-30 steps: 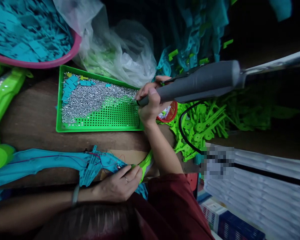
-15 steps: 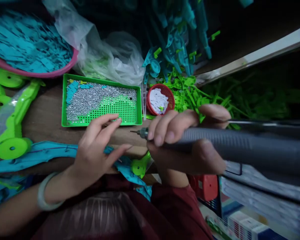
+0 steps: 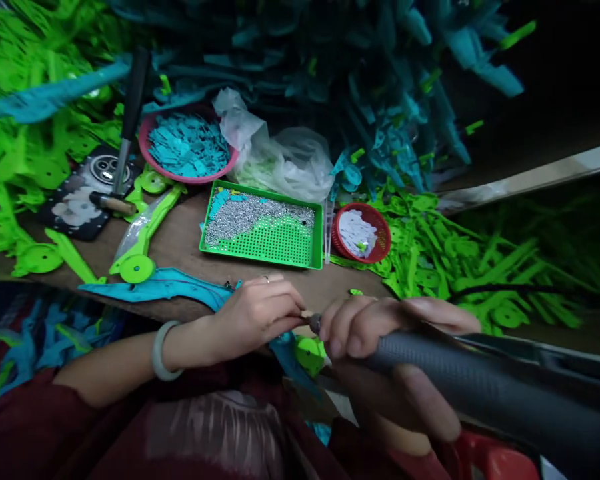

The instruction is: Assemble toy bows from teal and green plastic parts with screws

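My right hand (image 3: 365, 327) is wrapped round a dark grey electric screwdriver (image 3: 445, 367), its tip pointing left. At that tip my left hand (image 3: 260, 310) has its thumb and fingers pinched together; whatever they hold is too small to make out. Below the hands lies a blue plastic part (image 3: 167, 285), long and gun-like, partly covered by my left hand. A lime-green round piece (image 3: 310, 355) shows under the screwdriver tip. Just beyond the hands stands a green perforated tray (image 3: 260, 257) with many small silver screws (image 3: 250, 217) and a few blue bits in it.
A red basket (image 3: 386, 233) of white pieces stands right of the tray. Behind are a pink basin (image 3: 195, 179) of blue pieces and a clear plastic bag (image 3: 300, 160). Left lie a hammer (image 3: 125, 143) and a phone (image 3: 75, 200). Lime-green parts (image 3: 480, 267) are heaped on both sides.
My left hand has moved from the tray's near edge to the screwdriver tip, and its fingers have closed. The view has shifted, showing more of the bench at left.
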A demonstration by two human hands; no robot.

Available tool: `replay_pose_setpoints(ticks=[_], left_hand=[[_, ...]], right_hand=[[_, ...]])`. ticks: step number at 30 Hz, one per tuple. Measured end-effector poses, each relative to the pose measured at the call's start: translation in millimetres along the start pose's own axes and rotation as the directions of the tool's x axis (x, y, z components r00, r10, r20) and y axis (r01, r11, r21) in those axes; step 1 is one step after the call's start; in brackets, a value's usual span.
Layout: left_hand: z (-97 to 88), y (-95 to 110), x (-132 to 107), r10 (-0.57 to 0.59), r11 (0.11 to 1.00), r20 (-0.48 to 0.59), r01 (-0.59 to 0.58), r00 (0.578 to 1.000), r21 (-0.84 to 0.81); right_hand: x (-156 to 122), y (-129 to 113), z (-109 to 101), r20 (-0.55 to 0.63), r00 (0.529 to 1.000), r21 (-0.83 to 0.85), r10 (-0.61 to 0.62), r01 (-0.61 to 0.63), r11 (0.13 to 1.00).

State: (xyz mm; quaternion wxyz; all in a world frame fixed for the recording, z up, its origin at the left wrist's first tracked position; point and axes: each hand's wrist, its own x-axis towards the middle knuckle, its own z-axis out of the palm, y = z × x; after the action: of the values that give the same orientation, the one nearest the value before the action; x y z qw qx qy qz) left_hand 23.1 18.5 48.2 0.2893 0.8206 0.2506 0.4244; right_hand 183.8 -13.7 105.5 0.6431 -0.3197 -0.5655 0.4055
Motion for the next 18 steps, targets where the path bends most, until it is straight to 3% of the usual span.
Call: replay_pose_setpoints(ticks=[3,5,7,9,14,18], left_hand=[[20.5,11.5,-22.6,0.052,0.979,-0.071,-0.037,0.996,0.2],[40.9,15.3,-42.3,0.168,0.938,0.093,-0.188,0.981,0.291],[62.1,14.3,-60.2,0.239,0.891,0.318,-0.337,0.918,0.304],[79.2,10.3,-72.7,0.26,0.863,0.402,-0.398,0.878,0.312],[97.2,1.3,-77.2,0.259,0.899,0.336,-0.353,0.906,0.259],[95.3,3.2,-70.3,0.249,0.908,0.261,-0.319,0.933,0.272]], right_hand=[[-10.3,0.5,-8.6,-0.167,0.985,-0.095,-0.036,0.02,0.995],[-18.9,3.2,-16.3,-0.313,0.945,-0.188,-0.096,0.038,0.981],[-29.9,6.1,-23.3,-0.398,0.904,-0.265,-0.159,0.053,0.963],[-43.5,7.0,-28.5,-0.432,0.883,-0.307,-0.186,0.05,0.95],[-84.4,1.5,-35.3,-0.427,0.887,-0.361,-0.175,0.01,0.933],[-111.4,2.2,-36.8,-0.439,0.897,-0.358,-0.043,-0.131,0.925]])
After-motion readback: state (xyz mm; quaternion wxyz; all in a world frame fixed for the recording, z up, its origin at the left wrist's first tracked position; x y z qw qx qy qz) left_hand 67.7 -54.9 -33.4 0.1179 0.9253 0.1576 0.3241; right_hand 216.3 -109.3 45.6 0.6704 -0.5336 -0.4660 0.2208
